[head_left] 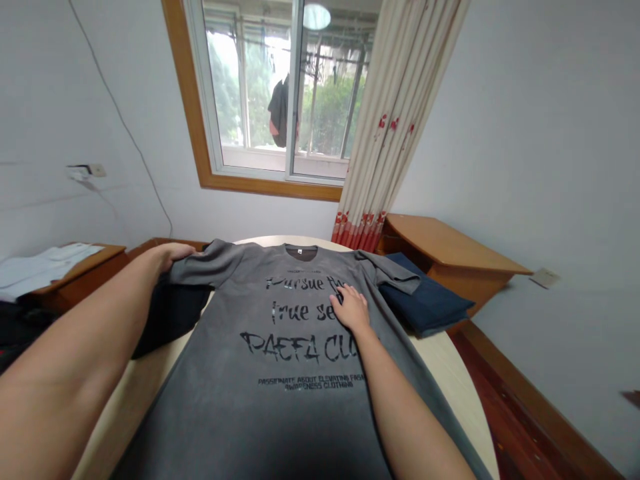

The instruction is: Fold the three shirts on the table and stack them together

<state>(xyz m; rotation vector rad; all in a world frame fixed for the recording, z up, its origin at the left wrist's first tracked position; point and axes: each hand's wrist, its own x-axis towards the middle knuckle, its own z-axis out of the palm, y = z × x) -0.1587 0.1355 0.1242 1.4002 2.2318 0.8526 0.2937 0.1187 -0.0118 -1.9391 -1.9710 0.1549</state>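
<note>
A grey T-shirt [240, 387] with black lettering lies spread, front up, across a round pale table, its collar toward the window. My left hand [177, 252] is closed on the end of the left-side sleeve; its fingertips are partly hidden by the hand itself. My right hand [351, 308] rests flat on the chest print with its fingers spread, covering some letters. The right-side sleeve lies over a stack of folded dark blue clothes [430, 300]. Dark cloth [173, 317] lies under the left-side sleeve.
The round table's pale rim [467, 387] shows at the right. Behind it stand a wooden desk [450, 243] and a long curtain [385, 147] beside the window [287, 93]. White papers or cloth [50, 263] lie on a wooden surface at the left.
</note>
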